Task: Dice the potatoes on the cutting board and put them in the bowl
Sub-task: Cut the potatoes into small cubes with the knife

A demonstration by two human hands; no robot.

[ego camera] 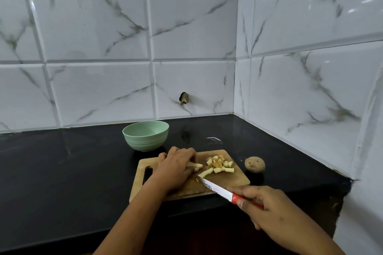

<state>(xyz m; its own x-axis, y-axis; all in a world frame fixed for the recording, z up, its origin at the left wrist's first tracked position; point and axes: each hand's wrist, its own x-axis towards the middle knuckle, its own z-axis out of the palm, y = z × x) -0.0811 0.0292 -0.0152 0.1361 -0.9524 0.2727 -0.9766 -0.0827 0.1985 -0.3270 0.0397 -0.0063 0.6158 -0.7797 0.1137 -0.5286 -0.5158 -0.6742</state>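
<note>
One potato [255, 164] sits whole on the table [62, 161], just right of the board [232, 181], probably parked there to leave the cutting space free. Dice [219, 164] lie heaped at the board's far right, out of the blade's way. The left hand [176, 168] is over the board's middle, its fingers [191, 157] curled down on pale strips [196, 165], bunching them so they can be crosscut together. The right hand [267, 205] is wrapped round the red handle of the knife [217, 188], blade angled toward the strips. Whether the tip touches the board I cannot tell. The bowl [145, 136] stands just beyond the board's far left corner, within reach, and looks empty.
</note>
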